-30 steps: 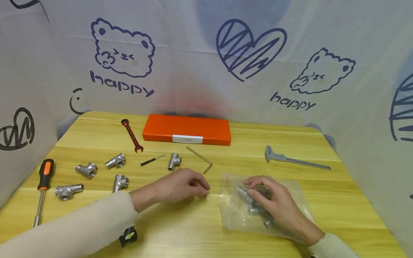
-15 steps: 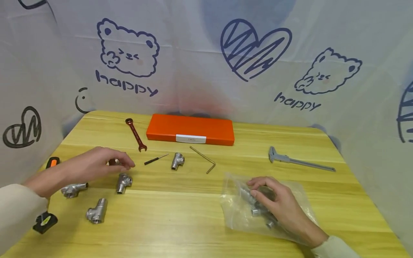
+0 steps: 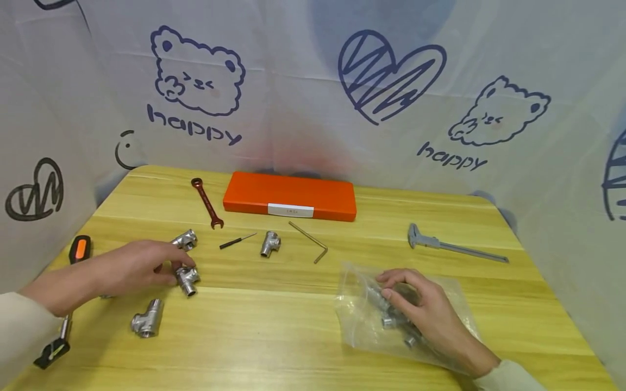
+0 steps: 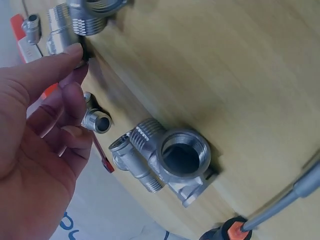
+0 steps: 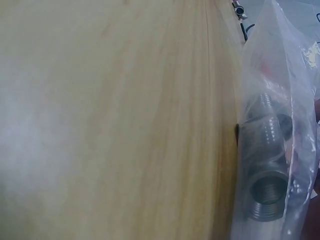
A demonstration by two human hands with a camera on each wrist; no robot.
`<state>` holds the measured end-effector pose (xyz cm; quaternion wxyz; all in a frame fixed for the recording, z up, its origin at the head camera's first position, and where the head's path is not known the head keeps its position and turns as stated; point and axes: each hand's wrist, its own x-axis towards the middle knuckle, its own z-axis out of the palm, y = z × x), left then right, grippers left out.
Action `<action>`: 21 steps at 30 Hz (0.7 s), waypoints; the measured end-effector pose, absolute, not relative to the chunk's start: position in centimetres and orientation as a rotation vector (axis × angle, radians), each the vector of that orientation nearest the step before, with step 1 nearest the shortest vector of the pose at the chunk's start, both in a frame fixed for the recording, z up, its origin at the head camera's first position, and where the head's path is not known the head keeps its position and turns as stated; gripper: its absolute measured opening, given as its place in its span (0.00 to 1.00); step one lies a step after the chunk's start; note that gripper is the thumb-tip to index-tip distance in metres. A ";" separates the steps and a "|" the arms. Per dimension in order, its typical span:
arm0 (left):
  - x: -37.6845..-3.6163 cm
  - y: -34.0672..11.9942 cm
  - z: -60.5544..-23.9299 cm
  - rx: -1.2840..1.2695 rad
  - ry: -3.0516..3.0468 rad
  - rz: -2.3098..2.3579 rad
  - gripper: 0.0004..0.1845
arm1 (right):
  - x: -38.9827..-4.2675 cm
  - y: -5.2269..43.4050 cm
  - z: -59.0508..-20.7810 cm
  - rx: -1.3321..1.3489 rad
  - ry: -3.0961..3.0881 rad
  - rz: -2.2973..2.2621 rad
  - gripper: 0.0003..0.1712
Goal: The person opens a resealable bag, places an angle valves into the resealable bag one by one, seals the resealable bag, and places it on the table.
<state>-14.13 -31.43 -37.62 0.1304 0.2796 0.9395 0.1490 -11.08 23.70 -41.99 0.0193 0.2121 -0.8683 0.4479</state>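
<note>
My left hand (image 3: 129, 266) pinches a silver threaded tee fitting (image 3: 188, 282) between thumb and fingertips at the table's left; in the left wrist view the thumb touches this fitting (image 4: 62, 32). Another tee fitting (image 3: 148, 319) lies nearer me, and one more (image 3: 186, 240) sits just behind the hand. Over on the right, my right hand (image 3: 427, 315) holds a clear plastic bag (image 3: 354, 328), thumb and forefinger curled at several metal fittings (image 3: 388, 321) in it. The right wrist view shows the bag with a fitting (image 5: 267, 185) inside; the hand's fingers are out of that view.
An orange case (image 3: 290, 193) lies at the back, beside a red wrench (image 3: 207, 203). Nearer are a tiny screwdriver (image 3: 237, 240), a lone tee fitting (image 3: 270, 244) and a hex key (image 3: 309, 241). Grey calipers (image 3: 455, 247) lie right; an orange-black screwdriver (image 3: 80, 248) lies left.
The left hand has swept from mid-table to the left and come down on the tee fitting, which has turned slightly. My right hand keeps its place on the bag.
</note>
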 end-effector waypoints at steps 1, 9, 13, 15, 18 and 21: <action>-14.1 -31.4 -37.7 0.813 2.726 0.420 0.19 | -11.1 23.7 -42.0 0.658 -2.696 1.387 0.06; -14.4 -30.8 -37.3 0.817 2.700 0.400 0.11 | -11.0 23.8 -42.0 0.662 -2.697 1.383 0.06; -14.5 -30.1 -36.9 0.827 2.693 0.471 0.11 | -11.1 23.8 -42.0 0.655 -2.698 1.362 0.06; -14.5 -29.3 -36.6 0.810 2.675 0.546 0.11 | -11.1 23.8 -42.0 0.655 -2.699 1.348 0.06; -14.3 -27.4 -36.3 0.795 2.645 0.640 0.12 | -11.1 23.7 -42.0 0.652 -2.701 1.331 0.06; -14.1 -24.6 -36.3 0.849 2.598 0.728 0.12 | -11.1 23.7 -42.0 0.647 -2.706 1.323 0.06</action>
